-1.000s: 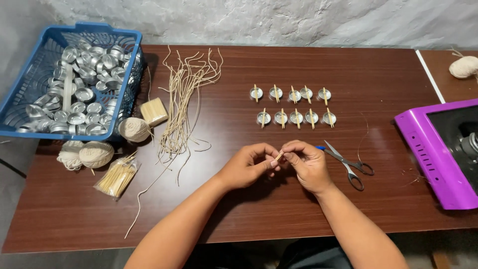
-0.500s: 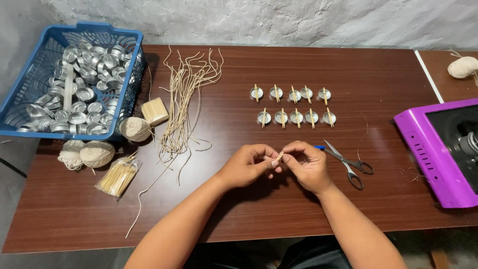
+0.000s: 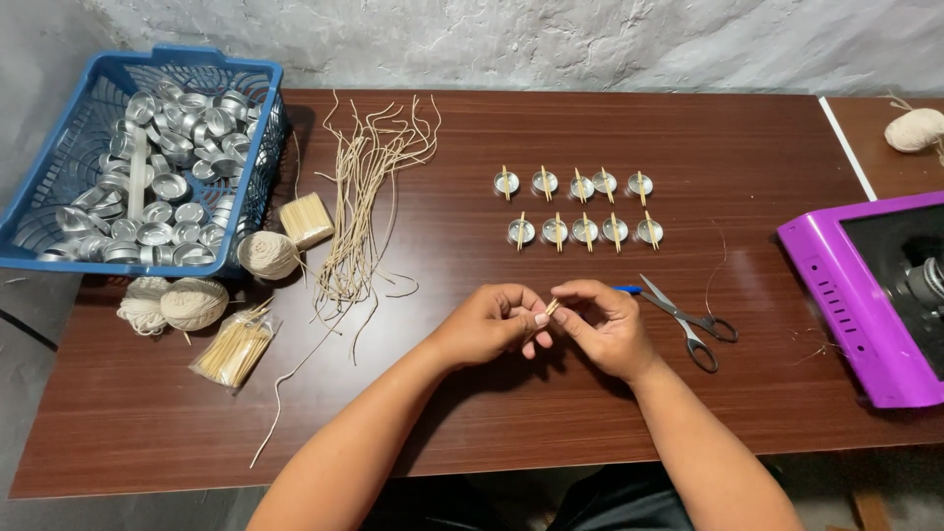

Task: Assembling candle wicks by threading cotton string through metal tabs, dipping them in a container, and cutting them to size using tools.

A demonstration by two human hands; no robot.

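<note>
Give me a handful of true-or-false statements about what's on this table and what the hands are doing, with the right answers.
1. Both hands, left hand and right hand, pinch one small pale stick between them. True.
2. The scissors lie to the left of the hands. False: they lie just right of the right hand.
3. The little metal cups on the table stand in two rows of five, each with a stick across it. True.
4. The blue basket is empty. False: it is full of metal cups.
5. The cut strings lie in the basket. False: they lie loose on the table beside it.
</note>
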